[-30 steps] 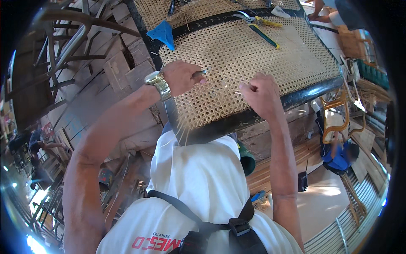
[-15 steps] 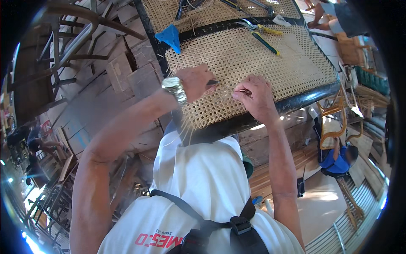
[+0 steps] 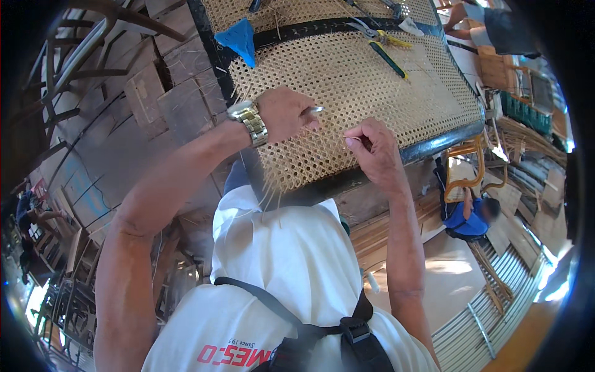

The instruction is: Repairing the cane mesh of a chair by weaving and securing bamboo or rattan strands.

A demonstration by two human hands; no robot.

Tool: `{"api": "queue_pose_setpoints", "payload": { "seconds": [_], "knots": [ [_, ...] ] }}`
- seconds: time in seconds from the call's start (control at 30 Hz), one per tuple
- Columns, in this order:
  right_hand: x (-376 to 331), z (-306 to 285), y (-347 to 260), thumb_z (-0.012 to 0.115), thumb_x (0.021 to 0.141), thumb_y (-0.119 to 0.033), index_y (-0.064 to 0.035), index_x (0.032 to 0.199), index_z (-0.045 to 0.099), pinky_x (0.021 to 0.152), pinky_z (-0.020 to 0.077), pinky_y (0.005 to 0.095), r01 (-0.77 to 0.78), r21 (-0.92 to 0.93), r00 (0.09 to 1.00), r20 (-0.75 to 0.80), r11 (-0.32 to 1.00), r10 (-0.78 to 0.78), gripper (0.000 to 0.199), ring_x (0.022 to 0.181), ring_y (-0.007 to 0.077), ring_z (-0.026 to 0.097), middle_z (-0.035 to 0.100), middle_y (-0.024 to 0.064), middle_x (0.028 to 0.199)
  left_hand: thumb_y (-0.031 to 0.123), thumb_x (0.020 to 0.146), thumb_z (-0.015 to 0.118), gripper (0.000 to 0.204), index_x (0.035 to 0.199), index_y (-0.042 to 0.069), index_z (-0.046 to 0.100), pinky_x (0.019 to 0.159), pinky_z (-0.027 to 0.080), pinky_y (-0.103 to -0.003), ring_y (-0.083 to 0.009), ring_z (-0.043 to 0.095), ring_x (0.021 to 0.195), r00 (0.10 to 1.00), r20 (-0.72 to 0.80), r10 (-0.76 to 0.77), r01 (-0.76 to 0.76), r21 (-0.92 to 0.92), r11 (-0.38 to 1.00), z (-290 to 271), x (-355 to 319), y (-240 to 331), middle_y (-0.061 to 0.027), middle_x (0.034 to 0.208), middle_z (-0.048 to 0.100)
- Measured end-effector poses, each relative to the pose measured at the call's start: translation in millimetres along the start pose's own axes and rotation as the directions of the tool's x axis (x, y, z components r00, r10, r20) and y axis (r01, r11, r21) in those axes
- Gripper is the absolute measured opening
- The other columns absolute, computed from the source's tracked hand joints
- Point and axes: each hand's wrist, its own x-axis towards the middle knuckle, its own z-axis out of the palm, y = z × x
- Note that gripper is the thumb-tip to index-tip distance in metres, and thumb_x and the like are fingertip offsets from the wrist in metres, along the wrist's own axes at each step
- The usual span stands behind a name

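A woven cane panel in a dark frame lies in front of me. My left hand, with a metal watch on the wrist, rests on the weave and grips a slim metal tool that points right. My right hand sits at the panel's near edge, fingers pinched on a thin cane strand. The two hands are close together, a short gap between them. Loose strand ends stick out below the near edge.
A blue cloth lies on the frame's crossbar. Pliers with yellow handles and a green-handled tool rest on the weave farther away. Another person in blue sits lower right. Wooden planks and chair frames fill the left.
Both hands have drawn nearer each other on the weave. My right hand has closed into a pinch on the strand, and the view has shifted closer to the panel.
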Motion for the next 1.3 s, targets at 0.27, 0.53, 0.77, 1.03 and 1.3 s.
{"api": "queue_pose_setpoints", "payload": {
  "seconds": [0.27,0.53,0.77,1.03,1.3],
  "knots": [
    [-0.6,-4.4,-7.2,0.074,0.079,-0.015,-0.011,0.089,0.069,0.08,0.0444,0.038,0.025,-0.054,0.998,0.055,0.998,-0.022,0.012,0.084,0.0221,0.059,0.062,0.0032,0.083,0.05,0.089,0.065,0.045,0.081,0.005,0.064,0.069,0.05,-0.047,-0.0356,0.066,0.075,0.998,-0.031,-0.057,0.061,0.18,0.982,-29.8,-12.7,-60.2,-0.0155,0.075,0.066],
    [2.8,9.5,-10.6,0.074,0.08,-0.022,-0.0117,0.092,0.072,0.086,0.0413,0.0414,-0.023,-0.159,1.0,-0.003,0.987,0.023,0.016,0.088,0.0241,0.061,0.063,0.0029,0.089,0.049,0.087,0.072,0.042,0.083,0.007,0.07,0.057,0.042,-0.03,-0.0103,0.055,0.062,0.99,0.07,-0.121,0.14,-0.512,0.847,-29.5,-20.9,-79.8,0.0001,0.07,0.064],
    [16.5,14.0,-32.5,0.068,0.084,-0.016,-0.0097,0.082,0.07,0.081,0.0415,0.0412,0.206,-0.514,0.978,0.071,0.833,-0.198,0.007,0.085,0.0224,0.062,0.063,0.0041,0.082,0.045,0.087,0.076,0.04,0.092,0.006,0.071,0.05,0.032,-0.021,-0.0015,0.044,0.058,0.953,0.037,-0.3,0.239,-0.701,0.672,-28.4,-33.8,-92.7,0.0066,0.069,0.057],
    [30.2,24.9,-5.0,0.064,0.085,-0.017,-0.0077,0.086,0.062,0.074,0.0438,0.045,0.303,-0.598,0.953,0.187,0.742,-0.239,0.01,0.081,0.0312,0.061,0.059,0.0101,0.081,0.048,0.087,0.074,0.045,0.092,0.003,0.072,0.058,0.039,-0.027,-0.0068,0.051,0.066,0.96,-0.037,-0.278,0.234,-0.443,0.865,-30.4,-48.7,-89.1,0.0028,0.072,0.061],
    [-26.6,-136.1,174.2,0.055,0.091,-0.017,-0.0023,0.104,0.069,0.076,0.0528,0.0419,-0.742,-0.332,0.62,-0.669,0.582,0.41,0.025,0.081,0.0329,0.068,0.07,0.0201,0.09,0.035,0.093,0.07,0.035,0.103,0.002,0.071,0.065,0.045,-0.026,-0.0058,0.054,0.071,0.947,-0.116,-0.3,0.198,-0.526,0.827,-33.3,-94.2,-125.8,0.0007,0.082,0.065]
  ]
}}
